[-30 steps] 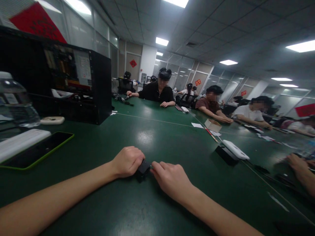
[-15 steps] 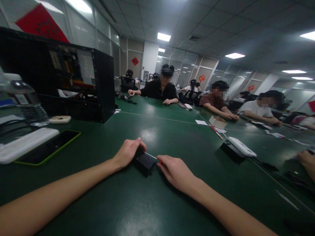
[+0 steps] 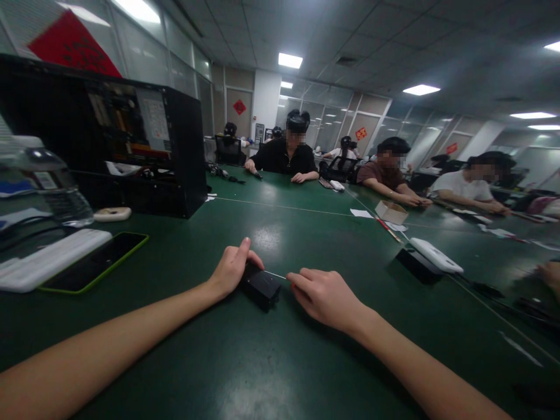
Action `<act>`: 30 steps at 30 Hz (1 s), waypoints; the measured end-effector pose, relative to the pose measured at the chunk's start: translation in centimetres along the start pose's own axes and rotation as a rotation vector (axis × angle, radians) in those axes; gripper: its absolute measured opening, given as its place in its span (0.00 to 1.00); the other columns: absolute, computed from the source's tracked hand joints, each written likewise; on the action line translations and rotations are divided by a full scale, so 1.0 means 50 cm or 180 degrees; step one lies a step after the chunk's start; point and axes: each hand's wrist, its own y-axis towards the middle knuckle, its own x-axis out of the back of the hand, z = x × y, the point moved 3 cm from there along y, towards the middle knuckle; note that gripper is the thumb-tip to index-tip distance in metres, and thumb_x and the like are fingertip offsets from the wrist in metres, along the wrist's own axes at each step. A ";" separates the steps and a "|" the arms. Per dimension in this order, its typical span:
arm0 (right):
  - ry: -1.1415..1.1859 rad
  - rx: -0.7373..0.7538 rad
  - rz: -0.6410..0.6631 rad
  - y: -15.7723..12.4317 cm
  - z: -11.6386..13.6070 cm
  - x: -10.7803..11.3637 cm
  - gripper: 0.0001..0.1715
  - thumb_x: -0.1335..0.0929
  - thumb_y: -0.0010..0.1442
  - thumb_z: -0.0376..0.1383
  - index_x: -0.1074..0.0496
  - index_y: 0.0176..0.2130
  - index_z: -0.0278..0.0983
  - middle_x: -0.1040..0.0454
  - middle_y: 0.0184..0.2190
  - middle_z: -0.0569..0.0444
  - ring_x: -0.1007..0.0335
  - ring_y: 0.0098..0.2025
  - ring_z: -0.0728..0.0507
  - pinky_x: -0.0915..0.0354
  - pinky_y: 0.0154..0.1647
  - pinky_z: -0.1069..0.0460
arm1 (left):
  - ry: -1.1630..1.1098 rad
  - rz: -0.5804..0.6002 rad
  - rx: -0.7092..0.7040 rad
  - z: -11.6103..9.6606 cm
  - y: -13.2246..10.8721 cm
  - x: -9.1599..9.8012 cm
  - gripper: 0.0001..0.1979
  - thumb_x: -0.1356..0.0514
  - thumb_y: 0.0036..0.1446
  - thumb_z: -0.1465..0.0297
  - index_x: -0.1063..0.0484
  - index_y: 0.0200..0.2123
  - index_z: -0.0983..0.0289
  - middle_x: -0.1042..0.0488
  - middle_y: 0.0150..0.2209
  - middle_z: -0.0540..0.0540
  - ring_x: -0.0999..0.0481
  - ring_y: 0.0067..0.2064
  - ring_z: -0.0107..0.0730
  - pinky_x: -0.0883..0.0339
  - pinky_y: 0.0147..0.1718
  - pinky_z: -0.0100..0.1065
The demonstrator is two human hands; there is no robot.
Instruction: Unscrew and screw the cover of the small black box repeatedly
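Left hand (image 3: 231, 269) clamps the black box (image 3: 261, 286) on the tabletop (image 3: 306, 233); right hand (image 3: 326, 294) pinches a thin tool (image 3: 275, 275), possibly a screwdriver: hold it level.

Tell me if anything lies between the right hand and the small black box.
No obstacle. Only the thin shaft pinched in the right hand spans the gap, its tip at the black box; the left hand grips the box's other side.

Your one head camera looks forward and slightly down across the green desk (image 3: 306, 233), close over its near edge.
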 end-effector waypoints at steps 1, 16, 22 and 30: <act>-0.0012 0.0022 -0.0024 -0.003 -0.002 0.005 0.18 0.42 0.72 0.35 0.28 0.52 0.36 0.25 0.36 0.52 0.30 0.33 0.48 0.47 0.30 0.52 | -0.0014 -0.0007 0.0032 0.001 0.000 0.000 0.42 0.64 0.73 0.54 0.18 0.24 0.66 0.19 0.23 0.57 0.22 0.27 0.35 0.34 0.30 0.33; 0.0261 -0.0084 -0.0067 0.028 0.034 -0.044 0.17 0.39 0.69 0.29 0.29 0.54 0.35 0.24 0.39 0.50 0.27 0.37 0.45 0.40 0.34 0.53 | 0.0043 0.0281 -0.0087 -0.004 -0.007 -0.006 0.42 0.65 0.72 0.53 0.18 0.26 0.67 0.22 0.22 0.57 0.26 0.26 0.34 0.37 0.29 0.32; 0.1945 -0.0230 -0.0070 0.032 0.020 -0.045 0.13 0.38 0.69 0.32 0.26 0.49 0.35 0.22 0.41 0.50 0.26 0.40 0.46 0.35 0.43 0.54 | 0.0386 0.1798 -0.0818 -0.020 0.000 0.039 0.23 0.30 0.52 0.55 0.19 0.48 0.61 0.17 0.43 0.55 0.20 0.43 0.40 0.33 0.44 0.32; 0.1621 -0.0166 0.0070 0.019 0.001 -0.046 0.17 0.38 0.70 0.35 0.27 0.54 0.37 0.22 0.45 0.49 0.25 0.44 0.44 0.33 0.48 0.51 | 0.0765 0.2138 -0.0958 -0.036 0.014 0.076 0.23 0.29 0.54 0.57 0.21 0.50 0.62 0.19 0.45 0.56 0.22 0.45 0.42 0.34 0.45 0.35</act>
